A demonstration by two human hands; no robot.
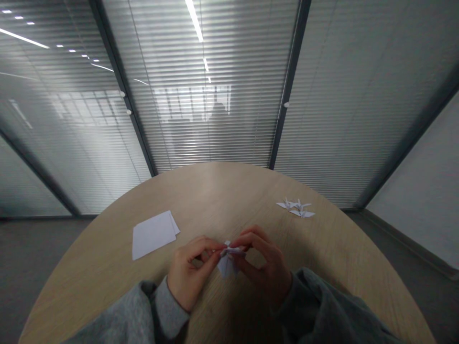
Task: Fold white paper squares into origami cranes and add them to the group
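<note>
Both my hands meet over the near part of a round wooden table (222, 200). My left hand (190, 272) pinches one side of a small folded white paper figure (229, 260). My right hand (263, 265) pinches its other side from the right, fingers curled round the top fold. The paper is held just above the tabletop, partly hidden by my fingers. Grey sleeves cover both wrists.
A small stack of white square paper sheets (154, 233) lies to the left of my hands. Finished folded paper cranes (297, 207) sit at the far right of the table. Glass walls with closed blinds (215, 95) stand behind the table.
</note>
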